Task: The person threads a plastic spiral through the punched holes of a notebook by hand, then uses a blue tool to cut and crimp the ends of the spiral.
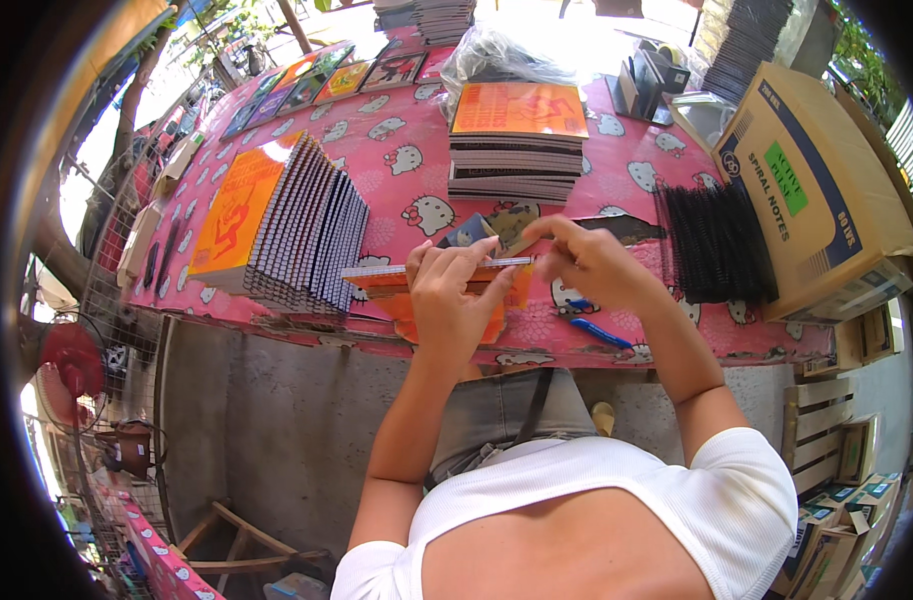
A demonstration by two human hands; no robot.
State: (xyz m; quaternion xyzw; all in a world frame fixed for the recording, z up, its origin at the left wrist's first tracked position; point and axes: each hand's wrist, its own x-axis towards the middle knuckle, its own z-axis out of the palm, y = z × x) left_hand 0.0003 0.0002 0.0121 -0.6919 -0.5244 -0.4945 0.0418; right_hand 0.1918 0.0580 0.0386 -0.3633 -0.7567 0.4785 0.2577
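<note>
My left hand [447, 290] grips an orange-covered notebook [377, 277], its punched edge turned upward over the near edge of the table. At the notebook's right end, the bent fingers of my right hand [592, 262] are drawn together. What they pinch, if anything, is too small to make out. A slim blue-handled tool [602, 333] lies on the table just below that hand. To the left leans a stack of orange-covered notebooks [267, 220] with punched edges showing. Beyond my hands sits another stack of notebooks [519, 150], topped by an orange cover.
A pile of black spiral coils [717, 245] rests against a large cardboard box [827, 200] on the right. Clear plastic wrap [507, 50], a tape dispenser [649, 82] and a row of colourful booklets [342, 82] lie farther back on the pink patterned tablecloth [407, 170].
</note>
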